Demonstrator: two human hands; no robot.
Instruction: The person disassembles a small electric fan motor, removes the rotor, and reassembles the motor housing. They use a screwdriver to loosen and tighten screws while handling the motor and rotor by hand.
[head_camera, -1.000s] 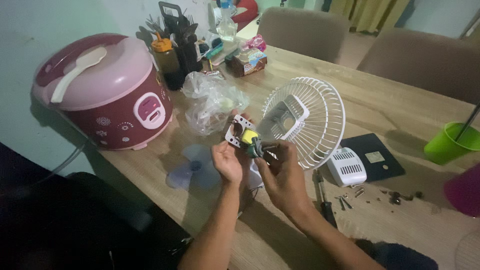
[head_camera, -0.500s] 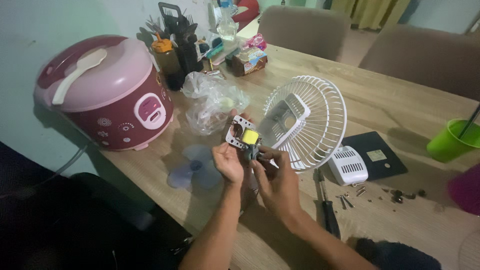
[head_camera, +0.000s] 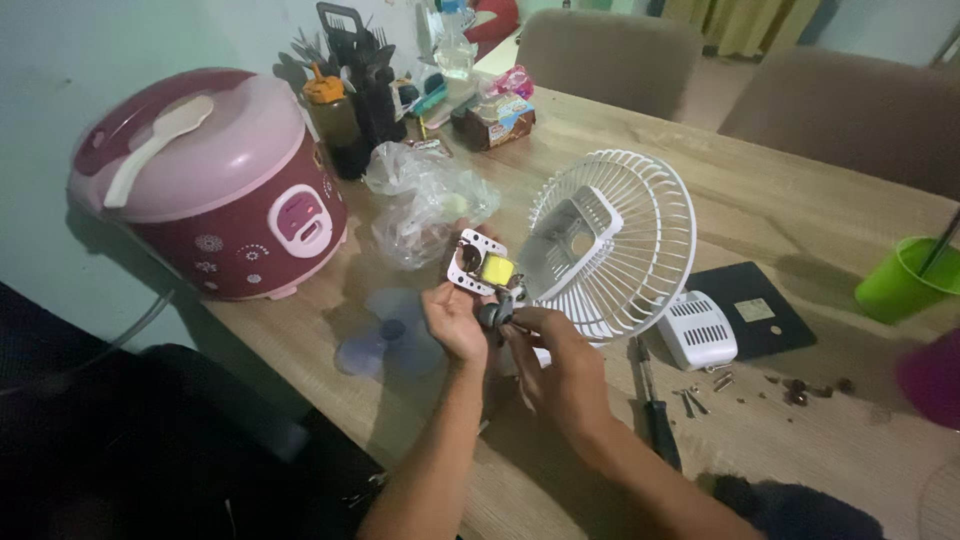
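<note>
My left hand (head_camera: 452, 322) grips a small fan motor (head_camera: 483, 272), a white metal frame with a yellow-taped coil, just above the wooden table (head_camera: 800, 200). My right hand (head_camera: 560, 360) pinches the dark round part at the motor's lower end, fingers closed on it. Right behind the hands stands a white wire fan guard (head_camera: 620, 240) with its square housing. A translucent blue fan blade (head_camera: 390, 335) lies flat on the table to the left of my left hand.
A pink rice cooker (head_camera: 215, 185) stands at the left. A crumpled plastic bag (head_camera: 425, 205), a black cutlery holder (head_camera: 355, 50), a white vented cover (head_camera: 700, 330), a black pad (head_camera: 755, 305), a screwdriver (head_camera: 655, 410), loose screws (head_camera: 700, 400) and a green cup (head_camera: 900, 280) lie around. Chairs stand behind.
Both hands have stayed at the motor; the right hand's fingers have shifted slightly on its lower end. Nothing else has moved.
</note>
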